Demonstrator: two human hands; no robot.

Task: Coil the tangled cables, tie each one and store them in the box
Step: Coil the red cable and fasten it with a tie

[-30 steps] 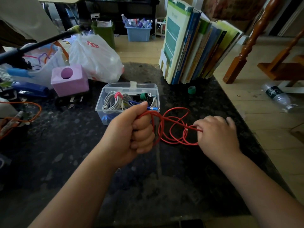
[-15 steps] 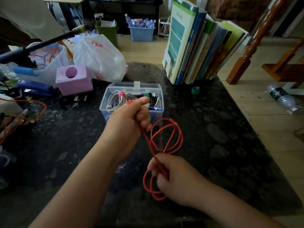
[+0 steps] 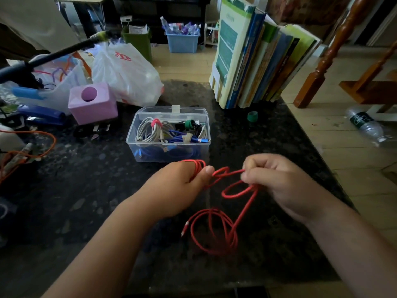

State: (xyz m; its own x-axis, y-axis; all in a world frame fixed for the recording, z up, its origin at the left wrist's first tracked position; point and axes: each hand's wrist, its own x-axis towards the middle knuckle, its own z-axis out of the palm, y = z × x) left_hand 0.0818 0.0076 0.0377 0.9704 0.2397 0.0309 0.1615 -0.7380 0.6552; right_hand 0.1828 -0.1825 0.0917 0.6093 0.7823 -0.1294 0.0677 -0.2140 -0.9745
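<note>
A red cable (image 3: 217, 231) lies partly looped on the dark table, its plug end at the lower left of the loops. My left hand (image 3: 180, 186) is closed around several turns of it, with strands showing over the fingers. My right hand (image 3: 277, 181) pinches a strand a short way to the right, so a stretch of cable runs between both hands. Behind them stands a clear plastic box (image 3: 137, 134), lid open, holding tied white, blue and black cables.
A pink block with a round hole (image 3: 93, 103), a white plastic bag (image 3: 124, 76) and a blue stapler (image 3: 40, 116) stand at the back left. An orange cable (image 3: 28, 145) lies at far left. Upright books (image 3: 255, 61) and a green cap (image 3: 252, 116) stand at the back right.
My right hand has risen from low at the table's front to the right of my left hand. My left hand has dropped away from the box. The loose loops now lie on the table.
</note>
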